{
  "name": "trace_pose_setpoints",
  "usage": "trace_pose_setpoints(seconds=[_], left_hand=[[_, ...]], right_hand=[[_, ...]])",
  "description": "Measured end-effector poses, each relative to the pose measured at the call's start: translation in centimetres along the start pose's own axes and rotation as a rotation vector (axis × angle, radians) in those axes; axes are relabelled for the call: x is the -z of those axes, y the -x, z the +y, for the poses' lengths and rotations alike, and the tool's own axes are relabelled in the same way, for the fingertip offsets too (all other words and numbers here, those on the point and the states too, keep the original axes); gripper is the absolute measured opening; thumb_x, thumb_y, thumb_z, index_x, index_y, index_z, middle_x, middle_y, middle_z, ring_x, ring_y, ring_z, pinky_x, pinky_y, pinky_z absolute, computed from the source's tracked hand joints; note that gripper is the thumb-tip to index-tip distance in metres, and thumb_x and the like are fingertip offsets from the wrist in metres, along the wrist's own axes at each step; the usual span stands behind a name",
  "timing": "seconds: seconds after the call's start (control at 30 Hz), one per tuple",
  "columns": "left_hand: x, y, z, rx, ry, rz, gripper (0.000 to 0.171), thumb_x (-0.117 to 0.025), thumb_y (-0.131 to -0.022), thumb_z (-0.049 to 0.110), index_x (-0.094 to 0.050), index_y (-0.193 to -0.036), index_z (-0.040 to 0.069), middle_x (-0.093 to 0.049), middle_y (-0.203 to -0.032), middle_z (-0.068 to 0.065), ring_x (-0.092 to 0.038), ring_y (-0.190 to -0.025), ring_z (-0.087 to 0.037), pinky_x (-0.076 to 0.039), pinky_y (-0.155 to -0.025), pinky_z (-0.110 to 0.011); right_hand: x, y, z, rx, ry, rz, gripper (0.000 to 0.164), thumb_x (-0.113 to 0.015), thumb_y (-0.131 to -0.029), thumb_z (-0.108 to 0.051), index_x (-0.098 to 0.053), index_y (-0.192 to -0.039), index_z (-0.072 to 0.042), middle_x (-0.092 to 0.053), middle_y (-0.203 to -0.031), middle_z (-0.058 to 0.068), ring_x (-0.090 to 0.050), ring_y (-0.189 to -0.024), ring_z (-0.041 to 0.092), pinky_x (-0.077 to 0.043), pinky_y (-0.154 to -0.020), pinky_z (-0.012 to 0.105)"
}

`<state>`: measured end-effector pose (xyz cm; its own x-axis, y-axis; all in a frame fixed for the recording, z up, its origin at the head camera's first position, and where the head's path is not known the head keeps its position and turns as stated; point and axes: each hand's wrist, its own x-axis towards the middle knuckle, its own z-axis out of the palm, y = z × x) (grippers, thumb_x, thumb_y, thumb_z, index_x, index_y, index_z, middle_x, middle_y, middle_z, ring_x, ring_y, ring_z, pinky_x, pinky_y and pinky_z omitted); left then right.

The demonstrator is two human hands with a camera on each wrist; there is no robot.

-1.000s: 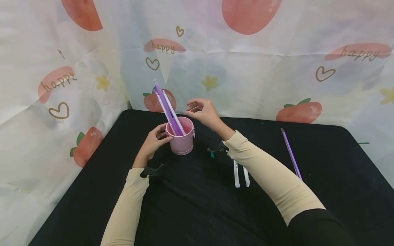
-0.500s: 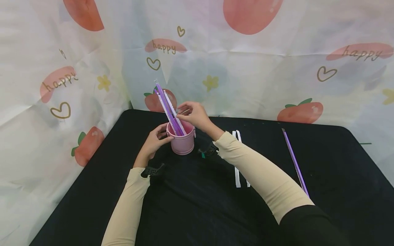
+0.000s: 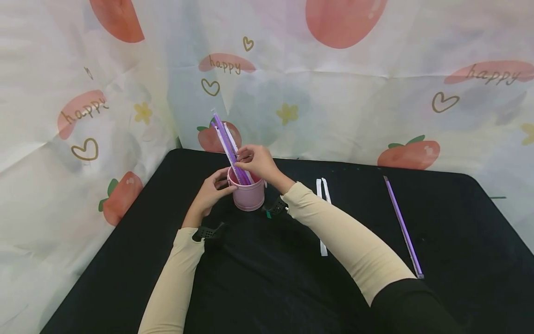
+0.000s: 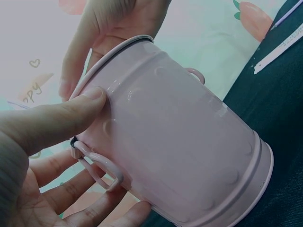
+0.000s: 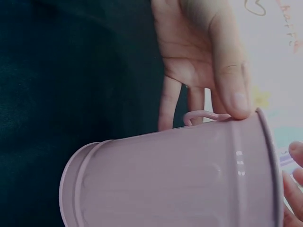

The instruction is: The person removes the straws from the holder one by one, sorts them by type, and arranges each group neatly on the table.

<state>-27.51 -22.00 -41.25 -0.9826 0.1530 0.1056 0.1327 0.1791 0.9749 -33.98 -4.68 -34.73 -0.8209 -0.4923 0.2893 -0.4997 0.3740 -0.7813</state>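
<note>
A small pink metal pail [image 3: 248,199] with side handles stands near the back of the black table. My left hand [image 3: 207,194] holds its left side, the thumb at the rim and the fingers spread about one handle in the left wrist view. Slim purple and white sticks [image 3: 225,141], some seemingly in clear wrapping, lean to the left inside it. Over the opening, my right hand [image 3: 262,163] has its thumb and fingers bent beside these sticks; whether they pinch one cannot be told. In the right wrist view only fingertips of the right hand [image 5: 293,194] show, beyond the rim.
Two white strips [image 3: 323,248] lie on the table [image 3: 267,287], partly hidden under the right forearm. Farther right lies a long purple stick [image 3: 402,225]. A printed cloth backdrop [image 3: 342,102] rises behind and left of the table.
My right hand has moved left and down from beside the pail to the sticks over its opening. The left hand has kept its hold. More of the purple stick on the table shows.
</note>
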Motion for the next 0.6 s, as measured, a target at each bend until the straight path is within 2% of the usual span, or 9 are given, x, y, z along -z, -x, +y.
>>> trace_pose_setpoints(seconds=[0.4,0.6], left_hand=[[0.0,0.0,0.1,0.011,-0.016,0.007,0.059,-0.061,-0.090,0.008,-0.034,-0.143,0.002,-0.038,-0.145,-0.021,-0.038,-0.134,-0.038,-0.036,-0.108,-0.052],[0.0,0.0,0.1,0.011,0.006,0.001,0.062,-0.059,-0.090,0.005,-0.029,-0.144,-0.001,-0.034,-0.147,-0.024,-0.036,-0.135,-0.040,-0.033,-0.109,-0.052]], right_hand=[[-0.9,-0.1,0.0,-0.003,0.004,-0.026,0.024,-0.072,-0.080,-0.007,-0.066,-0.102,0.003,-0.070,-0.098,0.018,-0.068,-0.091,0.027,-0.055,-0.083,0.032],[-1.4,-0.1,0.0,0.012,0.040,-0.056,0.020,-0.072,-0.081,-0.009,-0.068,-0.098,0.001,-0.071,-0.095,0.016,-0.068,-0.087,0.025,-0.055,-0.079,0.031]])
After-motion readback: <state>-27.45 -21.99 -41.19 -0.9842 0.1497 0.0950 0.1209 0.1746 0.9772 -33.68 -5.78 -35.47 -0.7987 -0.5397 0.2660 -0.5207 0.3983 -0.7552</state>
